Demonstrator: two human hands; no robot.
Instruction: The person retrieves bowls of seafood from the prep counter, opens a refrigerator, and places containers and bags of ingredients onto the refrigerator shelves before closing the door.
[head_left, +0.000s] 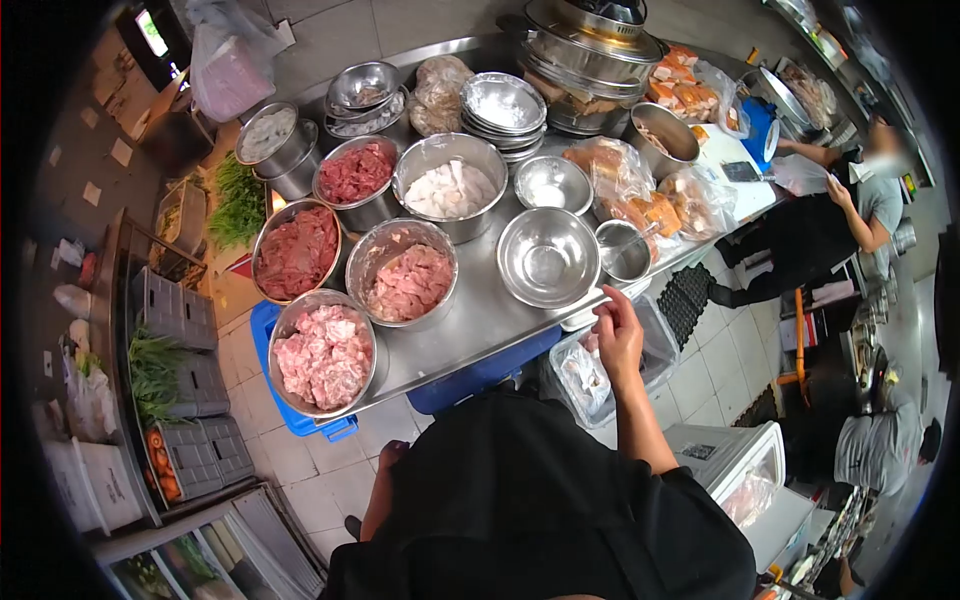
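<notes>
My right hand (620,328) is just off the front edge of the steel table (440,345), fingers loosely bent and apart, holding nothing. Closest to it are an empty steel bowl (549,257) and a small steel pot (623,251) with a utensil handle leaning out. My left hand (393,454) hangs low beside my black apron, its fingers too dark and small to make out. Left of the bowl stand steel tubs of raw meat: sliced pink meat (410,284), pale pink chunks (323,358) and dark red meat (296,254). A tub behind holds white pieces (452,190).
Stacked bowls (503,110) and a large steamer pot (590,60) stand at the back. Bagged bread-like food (610,170) lies right. Under the table edge sits a clear plastic bin (650,345). A co-worker (830,210) stands at the right; grey crates (190,380) line the left.
</notes>
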